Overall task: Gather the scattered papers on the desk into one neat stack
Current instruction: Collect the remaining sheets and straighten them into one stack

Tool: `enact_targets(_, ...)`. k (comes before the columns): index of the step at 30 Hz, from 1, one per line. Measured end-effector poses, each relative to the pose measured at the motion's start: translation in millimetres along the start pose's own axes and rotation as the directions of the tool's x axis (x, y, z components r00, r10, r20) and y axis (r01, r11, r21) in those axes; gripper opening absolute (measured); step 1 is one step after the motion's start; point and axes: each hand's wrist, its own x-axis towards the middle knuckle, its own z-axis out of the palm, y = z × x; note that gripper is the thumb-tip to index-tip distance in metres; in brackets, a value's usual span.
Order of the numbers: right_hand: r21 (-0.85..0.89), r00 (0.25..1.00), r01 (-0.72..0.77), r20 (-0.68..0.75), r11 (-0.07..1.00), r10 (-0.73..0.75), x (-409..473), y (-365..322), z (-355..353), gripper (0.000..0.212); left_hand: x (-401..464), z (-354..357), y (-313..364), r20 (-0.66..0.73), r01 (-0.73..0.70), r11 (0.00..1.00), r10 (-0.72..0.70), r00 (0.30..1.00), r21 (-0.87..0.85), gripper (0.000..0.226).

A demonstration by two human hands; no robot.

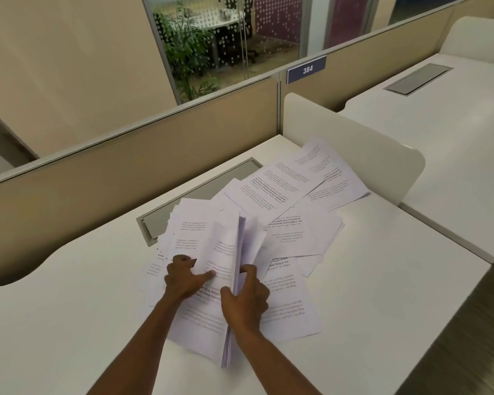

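Right hand (247,302) gripped a bundle (234,295) of sheets on edge; left hand (187,276) pinched loose papers (285,192), which fanned from the near middle to the far right of the desk (382,309). Risks: bundle splaying; far sheets sliding off.

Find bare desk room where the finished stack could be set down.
Bare desk lies right of the papers, up to the edge, and left of the left hand. The middle, toward the divider, is crowded.
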Motion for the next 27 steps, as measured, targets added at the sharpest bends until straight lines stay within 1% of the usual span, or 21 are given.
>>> enact_targets(1,-0.003,0.999,-0.026,-0.021,1.0,0.026,3.1,1.1,-2.0,0.044,0.1,0.2,0.3,0.0,-0.008,1.0,0.008,1.0,0.015,0.076)
enact_targets(3,0.054,0.996,-0.072,-0.046,0.996,0.074,6.6,3.2,-2.3,0.046,2.0,1.3,-0.8,0.004,-0.023,0.999,0.023,1.0,0.038,0.074)
enact_targets(6,0.168,0.988,-0.151,0.0,0.974,0.153,7.7,0.4,-3.3,0.049,9.1,3.4,-7.8,0.022,-0.032,0.999,0.031,0.999,0.023,0.082)
enact_targets(9,0.279,0.973,-0.226,0.021,0.933,0.23,15.0,0.1,-7.7,0.043,19.9,6.5,-16.5,0.028,-0.041,0.999,0.041,0.999,-0.008,0.088)
enact_targets(12,0.358,0.961,-0.263,0.016,0.896,0.276,21.4,-1.4,-12.1,0.038,9.8,0.4,-6.3,0.035,-0.064,0.997,0.066,0.997,-0.035,0.082)
enact_targets(15,0.418,0.954,-0.292,0.068,0.86,0.291,24.1,-3.3,-13.8,0.033,0.6,-3.9,-1.5,0.052,-0.074,0.994,0.078,0.996,-0.085,0.078)
enact_targets(16,0.415,0.953,-0.297,0.074,0.86,0.294,24.0,-2.9,-13.4,0.032,-0.7,-4.4,-3.0,0.05,-0.095,0.989,0.101,0.994,-0.11,0.077)
enact_targets(18,0.381,0.964,-0.263,0.068,0.886,0.257,23.2,-1.9,-12.4,0.034,-2.3,-5.7,-5.8,0.021,-0.122,0.98,0.126,0.992,-0.156,0.074)
enact_targets(21,0.4,0.988,-0.154,0.059,0.903,0.143,18.2,-1.4,-9.8,0.037,-15.9,-14.6,-4.4,-0.033,-0.133,0.964,0.129,0.991,-0.232,0.055)
enact_targets(23,0.409,0.996,-0.081,0.062,0.909,0.061,17.0,-3.2,-14.0,0.049,-27.7,-22.0,-7.5,-0.103,-0.129,0.945,0.102,0.989,-0.301,0.048)
enact_targets(25,0.433,0.991,-0.049,0.136,0.9,-0.012,16.8,-8.1,-15.6,0.062,-44.5,-36.8,-16.8,-0.199,-0.146,0.912,0.073,0.977,-0.384,0.046)
enact_targets(26,0.439,0.981,-0.036,0.188,0.898,-0.053,17.8,-11.4,-17.5,0.062,-55.5,-44.0,-20.0,-0.256,-0.171,0.893,0.066,0.965,-0.416,0.044)
enact_targets(27,0.433,0.966,-0.019,0.241,0.901,-0.095,20.1,-14.9,-18.9,0.056,-66.4,-49.8,-23.6,-0.313,-0.205,0.875,0.065,0.947,-0.438,0.04)
